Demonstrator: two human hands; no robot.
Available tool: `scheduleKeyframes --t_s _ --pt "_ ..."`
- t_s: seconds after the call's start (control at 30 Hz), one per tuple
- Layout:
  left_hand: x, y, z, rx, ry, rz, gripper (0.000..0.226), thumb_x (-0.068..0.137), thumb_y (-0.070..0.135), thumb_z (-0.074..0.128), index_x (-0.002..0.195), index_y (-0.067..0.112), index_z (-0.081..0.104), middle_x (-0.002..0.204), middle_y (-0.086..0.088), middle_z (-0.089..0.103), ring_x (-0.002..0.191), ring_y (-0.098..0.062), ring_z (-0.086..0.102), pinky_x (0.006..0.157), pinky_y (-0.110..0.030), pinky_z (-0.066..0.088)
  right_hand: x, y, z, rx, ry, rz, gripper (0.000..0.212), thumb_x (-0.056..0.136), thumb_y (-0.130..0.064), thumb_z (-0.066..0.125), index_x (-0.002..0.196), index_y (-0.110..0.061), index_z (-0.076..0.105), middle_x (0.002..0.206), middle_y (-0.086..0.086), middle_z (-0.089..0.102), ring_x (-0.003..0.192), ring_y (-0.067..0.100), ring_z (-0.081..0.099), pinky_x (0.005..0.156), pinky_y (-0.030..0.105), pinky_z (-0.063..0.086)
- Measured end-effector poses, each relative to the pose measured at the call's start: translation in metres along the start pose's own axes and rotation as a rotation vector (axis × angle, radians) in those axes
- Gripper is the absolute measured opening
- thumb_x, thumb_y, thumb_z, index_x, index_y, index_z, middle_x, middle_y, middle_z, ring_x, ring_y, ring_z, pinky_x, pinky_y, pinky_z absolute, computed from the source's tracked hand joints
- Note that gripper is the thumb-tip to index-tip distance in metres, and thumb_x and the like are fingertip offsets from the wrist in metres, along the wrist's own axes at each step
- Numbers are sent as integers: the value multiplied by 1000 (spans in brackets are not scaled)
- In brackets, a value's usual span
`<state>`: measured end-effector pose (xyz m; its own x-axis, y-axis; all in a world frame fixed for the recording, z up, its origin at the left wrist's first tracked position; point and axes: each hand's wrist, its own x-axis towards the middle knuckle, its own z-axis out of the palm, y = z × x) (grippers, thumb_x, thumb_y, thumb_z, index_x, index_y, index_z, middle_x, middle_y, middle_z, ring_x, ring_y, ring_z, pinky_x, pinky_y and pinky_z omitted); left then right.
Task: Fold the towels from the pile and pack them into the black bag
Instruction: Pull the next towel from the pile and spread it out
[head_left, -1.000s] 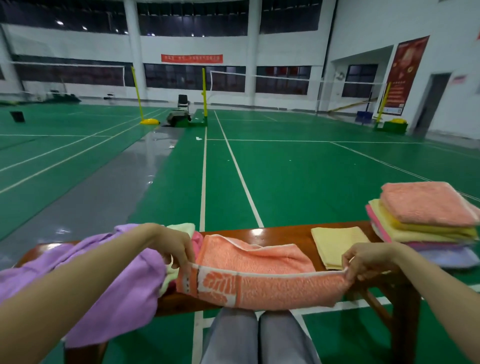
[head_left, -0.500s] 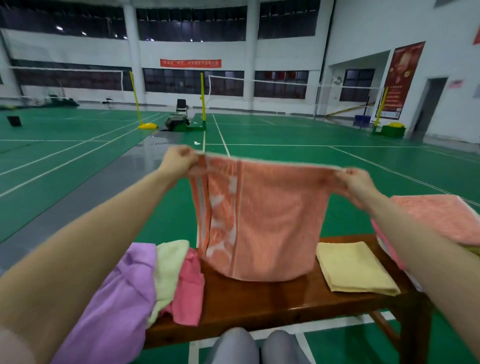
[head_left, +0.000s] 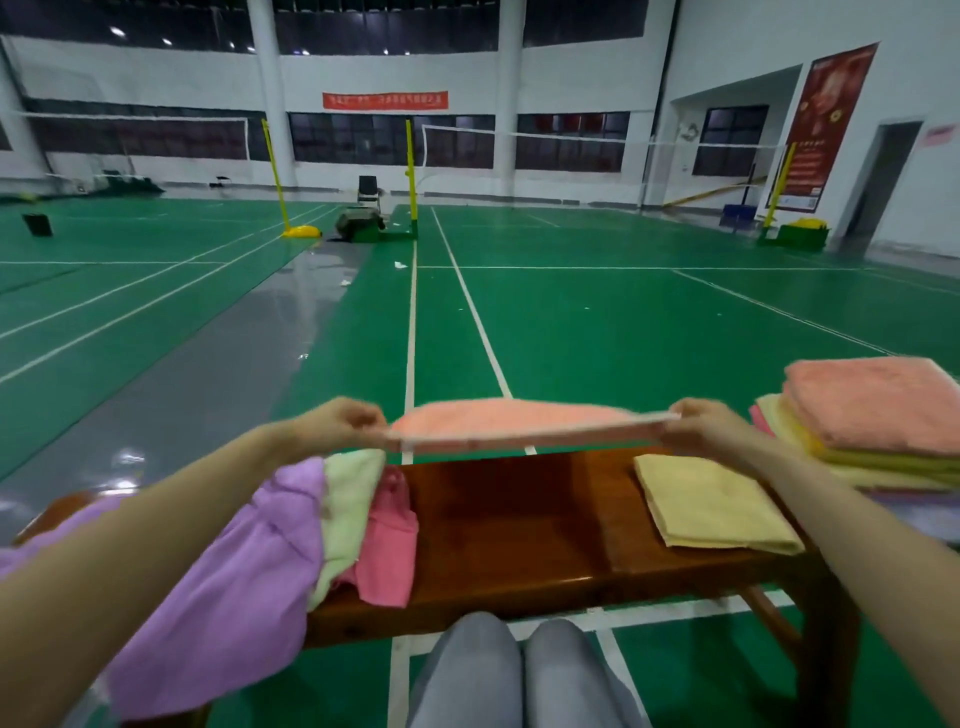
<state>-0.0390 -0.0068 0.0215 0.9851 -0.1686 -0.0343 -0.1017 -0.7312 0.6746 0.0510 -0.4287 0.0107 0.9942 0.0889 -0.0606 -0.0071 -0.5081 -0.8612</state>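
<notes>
**Orange towel swung flat above the bench**

Since half a second ago the orange towel (head_left: 511, 420), then hung as a curtain from raised hands, has been brought down and swung out level; it is now seen nearly edge-on, blurred by motion. Its near edge is pinched at one end by the left hand (head_left: 340, 422) and at the other by the right hand (head_left: 701, 423), the hands held well apart with fingers curled on the cloth.

The towel's long axis runs left to right, across the person, over the far edge of the bench (head_left: 519, 519). The bare wood lies below and nearer the body, between the unfolded pile and the yellow towel (head_left: 711, 506). Both hands are about equally far from it. The coming move is judged to be a lay-down toward the body.

Counted: one towel in hand; one folded yellow towel alone on the bench; three loose ones at left, purple (head_left: 234, 561), pale green (head_left: 345, 509) and pink (head_left: 389, 540); a folded stack (head_left: 872, 410) at right, perhaps five or six layers, its lower part being unclear. No black bag is in view.
</notes>
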Motion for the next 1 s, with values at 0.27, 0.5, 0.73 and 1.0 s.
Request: scheduleKeyframes --t_s 0.27,0.5,0.73,1.0 --pt "-27 -48 68 91 -605 -237 14 81 14 70 72 23 64 65 10 58 59 -2 51 56 -14 38 -51 73 27 -315 -662 433 26 79 -9 67 104 -8 59 102 9 62 82 12 63 66 20 51" --pt "-21 -35 72 55 -798 -334 17 86 2 58 79 16 64 68 5 64 51 -1 58 48 -11 41 -45 70 15 -441 -855 592 18 83 -14 63 100 -15 56 96 3 60 82 9 57 63 15 45" --pt "22 -48 49 -137 -248 -257 14 92 17 57 79 13 60 59 6 44 46 -3 36 45 -14 28 15 66 31 -322 -252 238 9 83 -5 65 86 -9 57 71 6 51 53 12 44 41 16 30" --pt "108 -84 66 -56 337 -426 12 87 12 60 90 3 68 71 -9 66 63 -19 54 57 -24 39 132 78 94 -174 231 164 12 79 -1 64 78 -9 55 83 16 66 69 27 68 70 35 54"
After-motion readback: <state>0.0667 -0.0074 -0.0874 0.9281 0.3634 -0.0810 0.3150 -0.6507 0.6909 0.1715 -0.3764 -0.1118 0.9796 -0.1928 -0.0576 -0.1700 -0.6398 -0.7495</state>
